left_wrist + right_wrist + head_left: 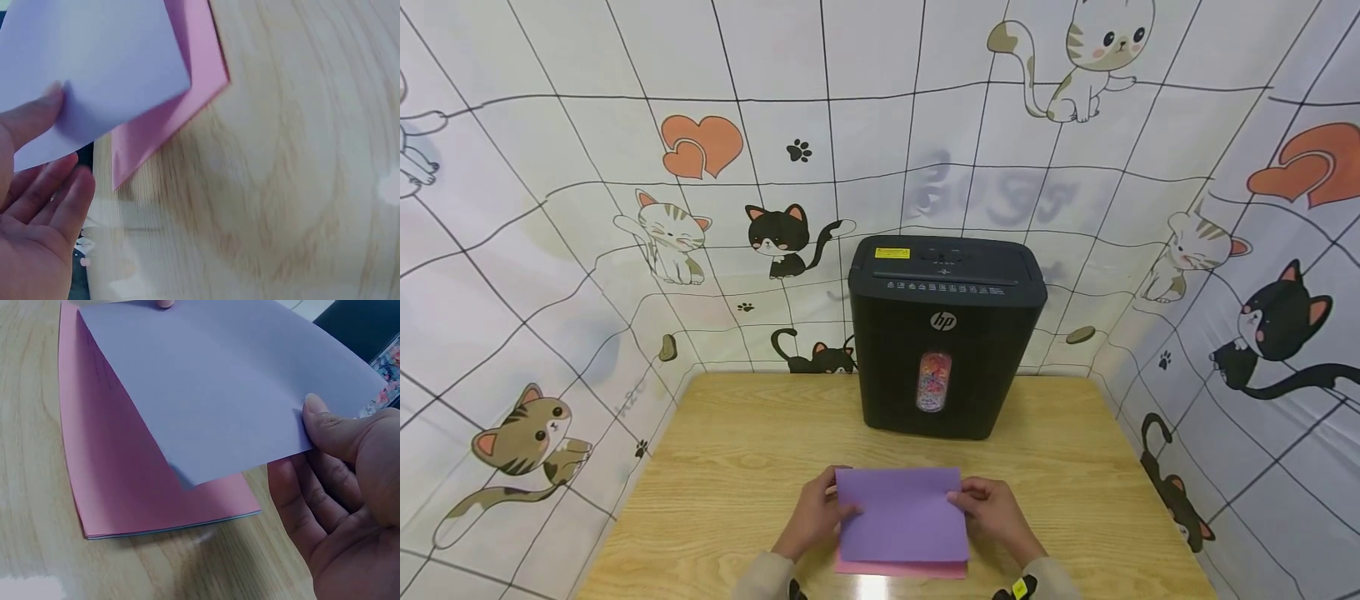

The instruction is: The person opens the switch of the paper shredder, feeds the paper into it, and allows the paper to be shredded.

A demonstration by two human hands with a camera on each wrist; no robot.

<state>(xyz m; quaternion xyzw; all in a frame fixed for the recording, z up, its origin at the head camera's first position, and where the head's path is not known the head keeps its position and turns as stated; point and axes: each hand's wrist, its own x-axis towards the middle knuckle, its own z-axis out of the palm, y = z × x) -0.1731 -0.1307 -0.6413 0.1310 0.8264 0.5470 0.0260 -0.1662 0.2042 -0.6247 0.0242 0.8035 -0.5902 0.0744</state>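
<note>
A sheet of purple paper [901, 515] is held between my two hands, raised over a stack topped by pink paper [901, 569]. My left hand [817, 510] pinches its left edge, thumb on top and fingers beneath. On the opposite edge my right hand [996, 510] grips it the same way. In the right wrist view the pink paper [119, 481] lies on the table with a bluish edge showing under it. The purple sheet [94, 56] covers most of the pink in the left wrist view.
A black HP paper shredder [946, 333] stands at the back of the wooden table [737, 450], its slot on top and coloured shreds behind its window [934, 382]. Cat-printed cloth [880, 125] hangs behind and at both sides.
</note>
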